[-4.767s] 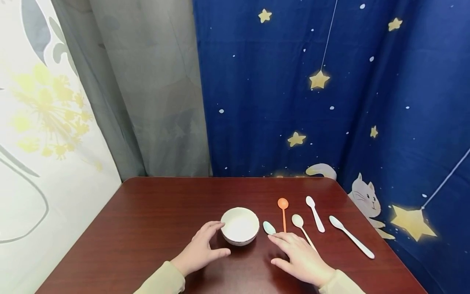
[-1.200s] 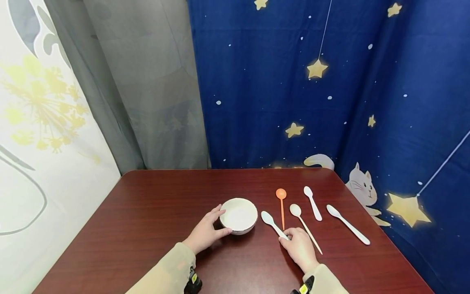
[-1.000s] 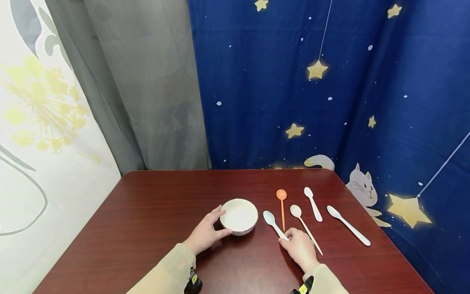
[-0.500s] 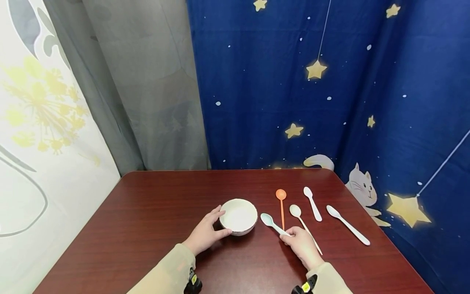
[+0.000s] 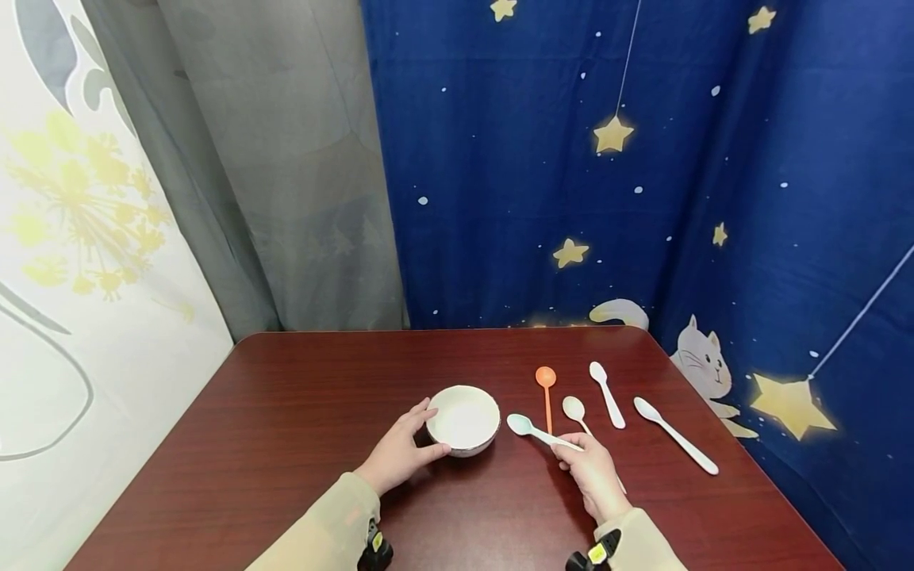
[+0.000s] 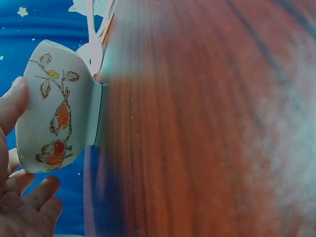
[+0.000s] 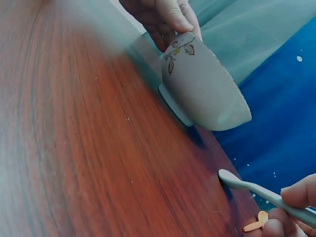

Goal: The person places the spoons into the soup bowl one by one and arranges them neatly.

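Observation:
A white bowl (image 5: 466, 419) stands upright on the table; its outside, painted with branches and orange fruit, shows in the left wrist view. My left hand (image 5: 401, 454) holds the bowl's left side, thumb at the near rim and fingers round the far side. Between thumb and fingers, my right hand (image 5: 591, 473) pinches the handle of a pale mint-green spoon (image 5: 521, 426). The spoon's head points left toward the bowl, apart from it. In the right wrist view the spoon (image 7: 247, 186) slants close over the table.
An orange spoon (image 5: 546, 377) lies behind the held spoon. A cream spoon (image 5: 574, 408) is partly hidden under my right hand. Two white spoons (image 5: 607, 396) (image 5: 678, 438) lie farther right on the dark red table (image 5: 321, 381). Curtains hang behind.
My right hand has come down on the mint-green spoon, gripped its handle and swung it flatter, shifting slightly up and right. My left hand has closed in on the bowl and stays there.

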Motion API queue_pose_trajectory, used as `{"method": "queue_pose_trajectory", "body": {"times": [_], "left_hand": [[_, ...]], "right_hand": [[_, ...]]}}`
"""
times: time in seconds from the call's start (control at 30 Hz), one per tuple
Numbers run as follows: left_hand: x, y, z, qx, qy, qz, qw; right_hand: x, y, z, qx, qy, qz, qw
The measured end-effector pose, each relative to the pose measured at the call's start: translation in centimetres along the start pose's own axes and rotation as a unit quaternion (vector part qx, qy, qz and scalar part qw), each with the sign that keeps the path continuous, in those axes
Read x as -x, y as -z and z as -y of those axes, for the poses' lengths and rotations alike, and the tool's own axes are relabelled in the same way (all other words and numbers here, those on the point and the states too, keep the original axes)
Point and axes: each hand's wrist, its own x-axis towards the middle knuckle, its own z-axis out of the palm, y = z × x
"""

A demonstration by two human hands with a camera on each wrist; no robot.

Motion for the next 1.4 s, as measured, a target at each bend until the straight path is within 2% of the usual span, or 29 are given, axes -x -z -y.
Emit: {"method": "queue_pose_trajectory", "body": {"times": [0.27, 0.5, 0.67, 0.97, 1.2, 1.4], "left_hand": [[-0.01, 0.08, 0.07, -0.002, 0.0, 0.002, 1.0], [0.03, 0.03, 0.1, 0.002, 0.0, 0.002, 1.0], [0.03, -0.04, 0.17, 0.001, 0.0, 0.0, 1.0], [-0.09, -0.04, 0.23, 0.001, -0.001, -0.003, 1.0], [-0.03, -0.02, 0.22, 0.005, 0.0, -0.003, 1.0], [-0.03, 0.09, 0.05, 0.004, 0.001, -0.003, 1.0]], "right_hand": [[0.05, -0.06, 0.23, -0.057, -0.027, 0.0, 0.998], [0.06, 0.0, 0.17, -0.152, -0.053, -0.007, 0.9869], [0.08, -0.08, 0.1, -0.188, -0.065, -0.016, 0.9798], [-0.27, -0.35, -0.01, -0.244, -0.057, -0.006, 0.9682], [-0.55, -0.57, 0.0, -0.299, -0.05, -0.004, 0.953], [-0.69, -0.7, 0.05, -0.296, -0.044, -0.032, 0.9537]]}}
